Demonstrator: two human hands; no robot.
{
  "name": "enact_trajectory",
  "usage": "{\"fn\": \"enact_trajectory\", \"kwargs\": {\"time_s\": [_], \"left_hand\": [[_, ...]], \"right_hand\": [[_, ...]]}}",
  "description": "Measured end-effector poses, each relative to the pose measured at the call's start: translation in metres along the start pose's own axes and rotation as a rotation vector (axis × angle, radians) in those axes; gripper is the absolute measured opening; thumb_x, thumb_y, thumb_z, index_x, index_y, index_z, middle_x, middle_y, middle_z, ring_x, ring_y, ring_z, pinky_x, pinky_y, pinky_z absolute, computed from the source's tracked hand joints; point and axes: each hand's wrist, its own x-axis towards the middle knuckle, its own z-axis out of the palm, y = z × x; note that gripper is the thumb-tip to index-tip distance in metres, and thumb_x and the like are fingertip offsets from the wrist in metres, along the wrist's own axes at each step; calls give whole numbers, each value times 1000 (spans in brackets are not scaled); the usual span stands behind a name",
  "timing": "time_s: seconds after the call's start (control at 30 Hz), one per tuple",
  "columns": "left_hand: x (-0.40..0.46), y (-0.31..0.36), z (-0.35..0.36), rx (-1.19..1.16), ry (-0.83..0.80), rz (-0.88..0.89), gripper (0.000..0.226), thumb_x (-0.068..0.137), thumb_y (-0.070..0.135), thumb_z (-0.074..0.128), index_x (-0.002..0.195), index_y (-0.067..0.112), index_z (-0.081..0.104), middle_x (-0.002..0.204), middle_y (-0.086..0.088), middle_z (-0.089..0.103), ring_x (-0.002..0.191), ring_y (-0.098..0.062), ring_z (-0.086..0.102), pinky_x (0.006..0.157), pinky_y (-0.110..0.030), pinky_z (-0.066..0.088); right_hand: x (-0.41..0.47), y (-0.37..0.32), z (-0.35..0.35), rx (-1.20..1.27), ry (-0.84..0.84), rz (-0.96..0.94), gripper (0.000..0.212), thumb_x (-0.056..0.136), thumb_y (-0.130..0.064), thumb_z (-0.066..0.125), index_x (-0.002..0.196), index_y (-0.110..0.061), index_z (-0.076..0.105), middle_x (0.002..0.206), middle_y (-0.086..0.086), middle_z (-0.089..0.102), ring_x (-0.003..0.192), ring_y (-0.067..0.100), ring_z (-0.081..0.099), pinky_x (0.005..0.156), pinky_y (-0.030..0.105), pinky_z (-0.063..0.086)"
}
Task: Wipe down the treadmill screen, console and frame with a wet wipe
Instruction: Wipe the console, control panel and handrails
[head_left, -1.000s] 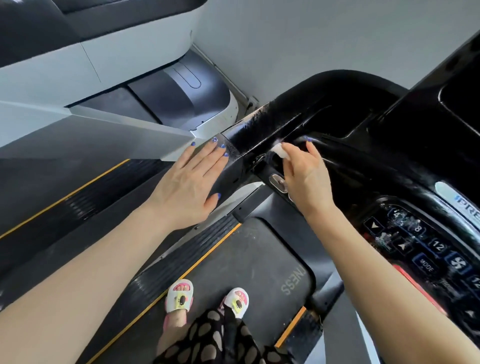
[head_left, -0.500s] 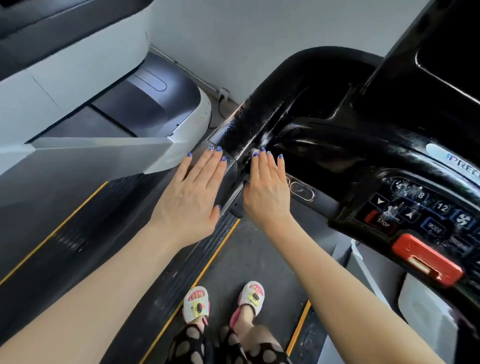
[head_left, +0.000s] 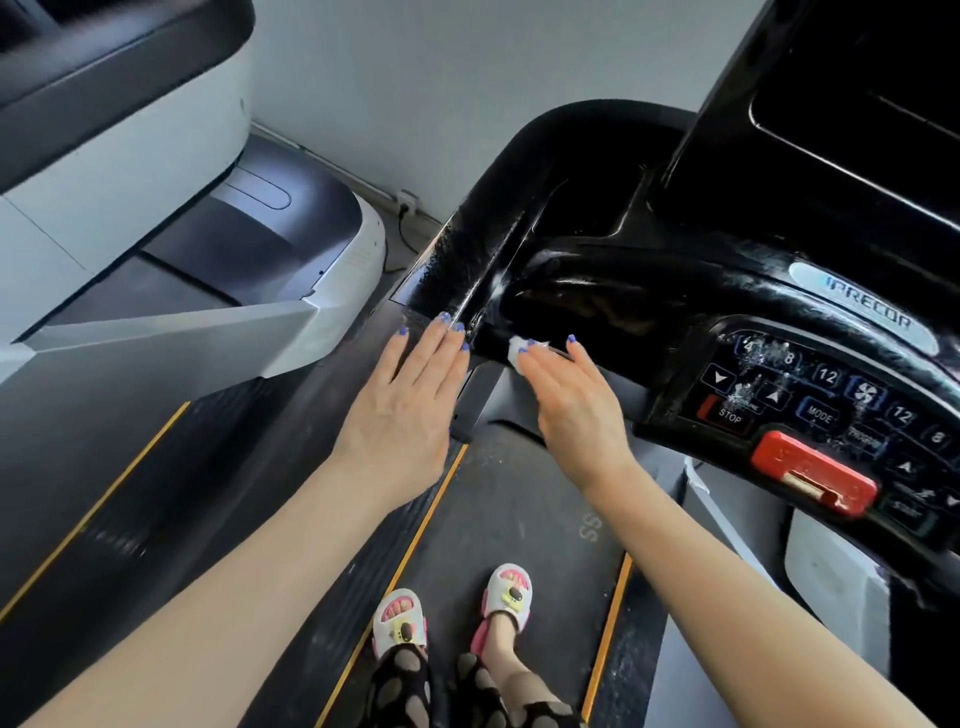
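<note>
My right hand presses a small white wet wipe under its fingertips against the glossy black handlebar of the treadmill, just left of the console. Only the wipe's end shows past the fingers. My left hand lies flat with straight fingers on the black side rail, holding nothing. The console keypad with wet streaks, a STOP key and a red safety clip sits to the right. The dark screen stands at the top right.
A second, white and grey treadmill stands close on the left. My feet in sandals stand on the black belt between yellow-edged side strips. A grey wall and a cable lie behind.
My right hand has slid to the right along the handlebar with the wipe, which now shows at the fingertips. The left hand stays flat on the side rail. The view has shifted slightly.
</note>
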Motion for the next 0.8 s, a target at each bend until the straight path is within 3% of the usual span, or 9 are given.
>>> {"fn": "enact_trajectory", "kwargs": {"time_s": [0.13,0.2,0.3,0.53,0.67,0.8], "left_hand": [[23,21,4,173,-110,108,70,102,29,28,156,-4,-2,166,-23,-6,153,-39,-9,120,-56,-13],[34,31,6,236,-204,122,69,105,29,21,153,-5,-15,164,-25,-16,152,-40,-17,118,-56,-15],[46,35,12,238,-266,90,70,106,32,20,153,-5,-16,164,-25,-14,152,-39,-15,120,-54,-11],[50,39,20,150,-293,48,70,106,31,22,153,-7,-13,164,-27,-11,154,-38,-9,123,-47,-8],[48,38,20,58,-282,29,70,104,26,26,154,-6,-12,164,-26,-11,154,-37,-8,123,-45,-8],[50,37,20,-18,-285,28,71,103,23,28,154,-5,-12,164,-25,-12,154,-36,-9,123,-44,-8]], "right_hand": [[-4,12,-6,23,79,21,37,91,13,52,123,-1,64,106,7,68,98,21,62,101,40,50],[-14,19,1,17,1,-23,40,93,10,51,129,-2,62,118,8,66,113,24,60,105,42,46],[-21,18,9,-56,-151,-21,44,96,-3,46,140,-2,54,142,13,55,136,32,49,117,51,34],[12,12,23,-164,-233,31,52,102,-18,43,153,-7,37,157,7,40,147,24,35,123,55,12],[-20,20,14,-153,-146,-17,62,90,2,59,149,-4,43,155,12,42,145,28,38,122,54,16],[-26,34,-4,-101,-53,-32,58,79,19,65,133,-1,60,135,14,62,129,30,57,119,55,27]]}}
